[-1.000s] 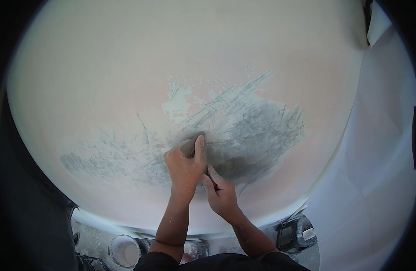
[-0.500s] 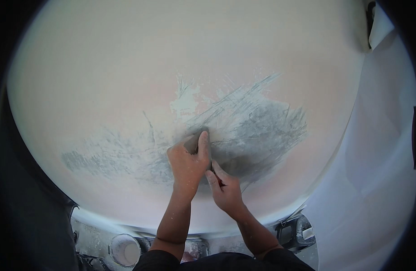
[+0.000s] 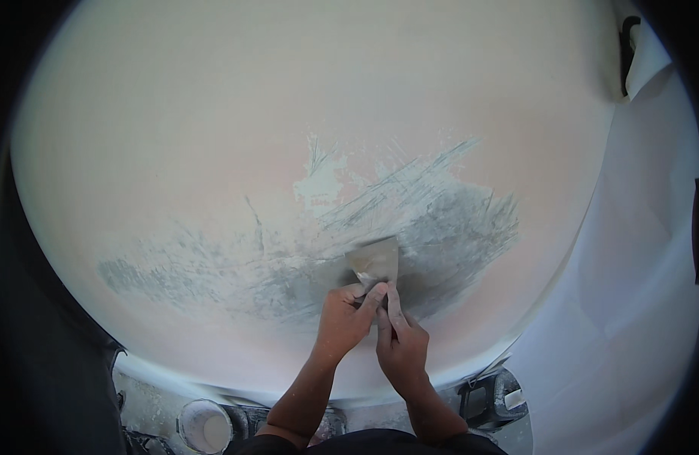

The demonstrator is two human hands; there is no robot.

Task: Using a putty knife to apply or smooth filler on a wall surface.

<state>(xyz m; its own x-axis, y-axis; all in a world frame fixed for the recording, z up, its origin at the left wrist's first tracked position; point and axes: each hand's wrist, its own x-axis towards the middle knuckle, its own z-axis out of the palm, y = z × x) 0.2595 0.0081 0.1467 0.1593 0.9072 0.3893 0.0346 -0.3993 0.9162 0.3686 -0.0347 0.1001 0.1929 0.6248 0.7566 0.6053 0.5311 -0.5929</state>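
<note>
A putty knife [image 3: 376, 260] with a thin, flared, greyish blade is held between both hands, its wide edge pointing away from me. My left hand [image 3: 345, 318] is closed at its narrow end, thumb on top. My right hand [image 3: 402, 343] pinches the same end from the right, fingertips meeting the left thumb. Fingers hide the handle. Behind the blade spreads a big, pale, curved panel [image 3: 289, 83], with a scuffed patch of grey filler [image 3: 448, 243] and scratch marks. Whether the blade touches the panel I cannot tell.
Below the panel's near edge stand a round tub [image 3: 205, 425] with pale contents and a black container [image 3: 492, 398] at the right. White sheeting [image 3: 615, 303] hangs along the right side. Dark cloth [image 3: 46, 341] covers the left edge.
Both hands have moved right and nearer to me. The putty knife has turned from nearly edge-on to showing its blade face. My hands have come together at its narrow end.
</note>
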